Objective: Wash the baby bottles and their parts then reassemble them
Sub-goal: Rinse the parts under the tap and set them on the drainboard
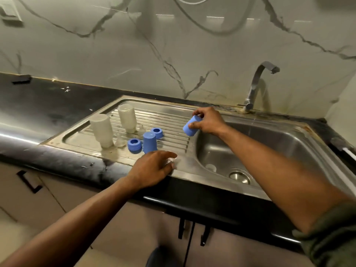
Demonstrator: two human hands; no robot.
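Observation:
Two cloudy white baby bottles (101,130) (127,118) stand upside down on the ribbed steel drainboard (169,116). Beside them lie two clear teats (120,141) (142,129), two blue screw rings (134,145) (158,132) and an upright blue cap (149,142). My right hand (209,120) grips a second blue cap (192,125), tilted, above the edge between drainboard and basin. My left hand (154,169) rests with relaxed fingers on the drainboard's front rim, just in front of the upright blue cap, holding nothing.
The sink basin (289,143) lies to the right, with a drain (239,177) and a small pale part (211,167) at its bottom. A steel tap (258,83) rises behind it. Black countertop (48,106) stretches left; cabinet doors sit below.

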